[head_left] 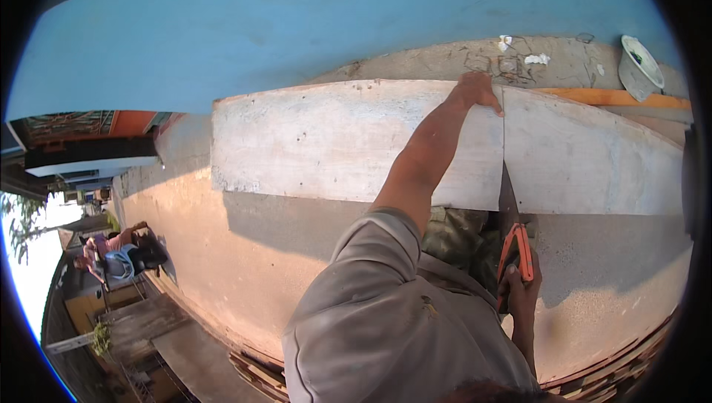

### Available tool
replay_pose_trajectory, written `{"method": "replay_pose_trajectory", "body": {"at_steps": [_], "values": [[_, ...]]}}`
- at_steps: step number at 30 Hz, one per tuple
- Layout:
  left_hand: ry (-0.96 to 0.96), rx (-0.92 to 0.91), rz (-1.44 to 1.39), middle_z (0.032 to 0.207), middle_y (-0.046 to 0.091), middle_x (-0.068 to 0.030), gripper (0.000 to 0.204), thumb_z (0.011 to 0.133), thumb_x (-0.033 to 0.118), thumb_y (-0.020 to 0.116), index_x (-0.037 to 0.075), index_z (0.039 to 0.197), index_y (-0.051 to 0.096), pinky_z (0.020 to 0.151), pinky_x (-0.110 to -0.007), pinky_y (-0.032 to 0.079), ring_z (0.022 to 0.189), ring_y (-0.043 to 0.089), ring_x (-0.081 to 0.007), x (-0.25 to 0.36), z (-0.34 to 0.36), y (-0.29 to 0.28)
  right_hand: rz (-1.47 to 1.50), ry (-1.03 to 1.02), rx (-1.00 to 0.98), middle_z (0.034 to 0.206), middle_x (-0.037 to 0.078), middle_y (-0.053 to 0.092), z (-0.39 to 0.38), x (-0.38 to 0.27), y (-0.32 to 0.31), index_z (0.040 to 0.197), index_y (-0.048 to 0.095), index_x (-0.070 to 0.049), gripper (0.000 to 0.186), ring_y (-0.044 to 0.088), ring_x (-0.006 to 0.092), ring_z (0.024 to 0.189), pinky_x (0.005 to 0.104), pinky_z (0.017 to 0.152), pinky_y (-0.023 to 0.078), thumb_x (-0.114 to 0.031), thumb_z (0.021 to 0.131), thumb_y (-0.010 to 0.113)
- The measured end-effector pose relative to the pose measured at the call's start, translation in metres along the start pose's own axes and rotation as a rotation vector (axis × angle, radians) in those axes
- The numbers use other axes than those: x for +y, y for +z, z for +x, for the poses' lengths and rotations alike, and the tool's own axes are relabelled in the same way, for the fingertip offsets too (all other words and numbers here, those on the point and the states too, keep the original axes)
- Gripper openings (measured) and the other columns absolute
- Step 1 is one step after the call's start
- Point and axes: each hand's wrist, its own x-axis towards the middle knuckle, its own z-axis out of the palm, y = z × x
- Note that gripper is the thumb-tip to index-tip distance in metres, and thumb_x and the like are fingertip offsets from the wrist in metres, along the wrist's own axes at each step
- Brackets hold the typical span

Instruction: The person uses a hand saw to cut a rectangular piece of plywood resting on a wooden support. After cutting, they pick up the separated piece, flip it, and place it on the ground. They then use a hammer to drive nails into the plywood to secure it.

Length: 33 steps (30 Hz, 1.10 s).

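Grey-brown shirt (371, 321) closest to my lens, saw (509, 210) gripped beyond it

Through the head view I see an outdoor spot: concrete ground (274, 243), part shaded and part sunlit, spreads left and right of the right hand (523, 284). Beyond the grip stands a blue wall (334, 24), a white tub (639, 73) near its foot to the right. Well off to the grip's left is a person (107, 248); wooden strips (627, 364) lie behind the grip, to its right.

That hand is closed around the saw's orange-and-black handle (525, 251). From there the saw's long axis runs forward, leaning slightly left, its blade (507, 194) pointing away from the wearer. Just ahead of the grip, the blade meets the near edge of a long whitish board (334, 143), whose own long axis lies crosswise. A thin dark line (503, 132) runs on from the blade to the board's far edge; I cannot tell whether it is cut or marked. The left hand (476, 91) lies at that far edge, ahead of the grip and a little left; whether its fingers wrap around it, I cannot tell.
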Motion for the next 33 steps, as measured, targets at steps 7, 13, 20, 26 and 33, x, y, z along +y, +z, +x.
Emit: {"method": "replay_pose_trajectory", "body": {"at_steps": [7,13,20,26,33], "values": [[-0.073,0.051,-0.073,0.102,0.071,-0.0198,0.082,0.042,0.057,0.088,0.000,0.099,0.073,0.096,-0.040,0.045,0.103,0.066,-0.0345,-0.027,0.013,0.049,0.006,0.177,-0.141,0.078,0.005,0.055,0.008,-0.012,-0.017,0.132,0.045,0.000,0.051,0.052,0.0115,0.059,0.0264,0.055,0.043,-0.025,0.090,0.060],[-0.084,0.141,-0.107,0.119,0.063,-0.0221,0.085,0.046,0.054,0.087,-0.001,0.108,0.069,0.102,-0.041,0.043,0.116,0.058,-0.0338,-0.014,0.002,0.054,0.008,0.134,-0.157,0.100,0.005,0.056,0.025,-0.058,-0.024,0.134,0.044,0.000,0.057,0.055,0.0129,0.082,0.0272,0.073,0.044,-0.035,0.091,0.060],[-0.113,0.364,-0.316,0.129,0.054,-0.0227,0.091,0.053,0.053,0.086,-0.001,0.122,0.061,0.106,-0.040,0.040,0.125,0.049,-0.0361,-0.060,-0.071,0.080,-0.008,0.004,-0.147,0.090,0.004,0.056,0.041,-0.072,-0.004,0.127,0.047,0.000,0.053,0.051,0.0100,0.057,0.0229,0.053,0.041,-0.036,0.091,0.058],[-0.193,0.497,-0.377,0.128,0.055,-0.0229,0.085,0.060,0.048,0.084,-0.003,0.123,0.059,0.106,-0.040,0.041,0.123,0.051,-0.0374,-0.084,-0.147,0.105,0.159,-0.058,-0.272,0.089,0.004,0.058,0.041,-0.079,0.007,0.144,0.035,0.000,0.063,0.049,0.0088,0.054,0.0237,0.047,0.043,-0.030,0.092,0.055],[-0.304,0.817,-0.214,0.147,0.030,-0.0310,0.097,0.074,0.043,0.080,-0.011,0.140,0.033,0.112,-0.049,0.030,0.139,0.030,-0.0431,-0.110,-0.231,0.033,0.146,-0.108,-0.249,0.102,0.010,0.059,0.043,-0.087,0.003,0.148,0.023,0.005,0.067,0.050,0.0102,0.050,0.0250,0.045,0.045,-0.022,0.095,0.052]]}}
